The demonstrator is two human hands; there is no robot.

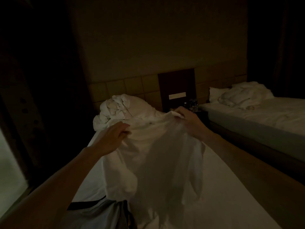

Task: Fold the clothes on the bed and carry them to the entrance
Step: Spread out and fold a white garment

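I see a dim room, and my right hand [186, 119] pinches the top edge of a white garment [158, 156], holding it up over the bed [222, 192] so it hangs down in folds. My left hand [110, 138] lies against the garment's upper left edge; whether its fingers grip the cloth I cannot tell. A crumpled white duvet [120, 109] sits at the bed's head, a dark garment [100, 214] lies at the near edge, and a second bed [264, 116] stands to the right
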